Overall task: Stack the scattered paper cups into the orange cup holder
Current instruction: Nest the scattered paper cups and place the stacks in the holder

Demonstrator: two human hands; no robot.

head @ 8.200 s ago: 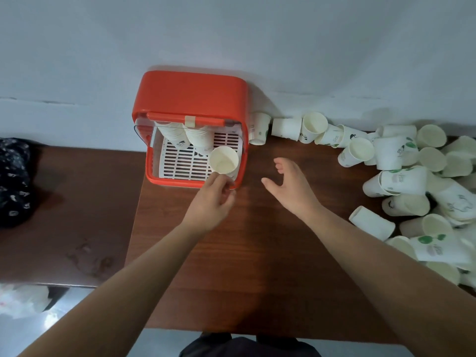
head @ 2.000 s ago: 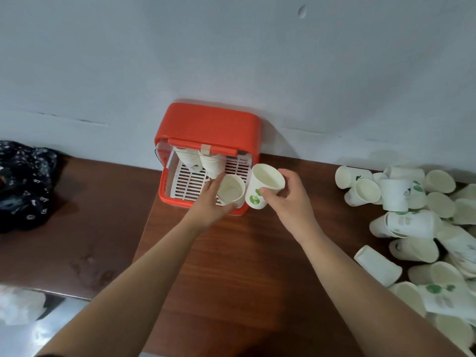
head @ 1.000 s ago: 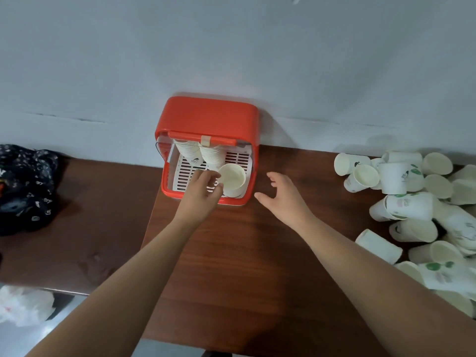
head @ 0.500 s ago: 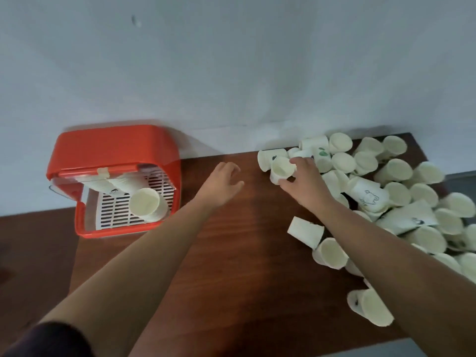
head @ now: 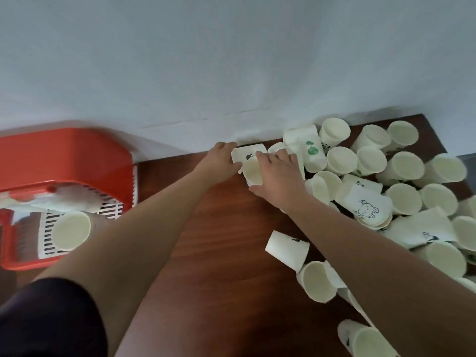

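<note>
The orange cup holder (head: 67,155) stands at the left against the wall, lid up, with a nested stack of paper cups (head: 72,229) lying on its white slotted tray. Scattered white paper cups (head: 401,171) are heaped on the right of the table. At the heap's left edge my left hand (head: 220,162) closes around the base end of a cup lying on its side (head: 248,153). Beside it, my right hand (head: 279,175) grips another cup (head: 252,173) whose mouth faces me, between thumb and fingers.
The brown wooden table (head: 226,253) runs from holder to heap, with a grey wall behind. Loose cups (head: 287,249) lie near my right forearm and at the lower right. The table's right edge is beyond the heap. A dark sleeve shows at the lower left.
My left hand has moved right from the bare table to the heap and closed on a cup. The right hand has settled on a neighbouring cup. The view has shifted right.
</note>
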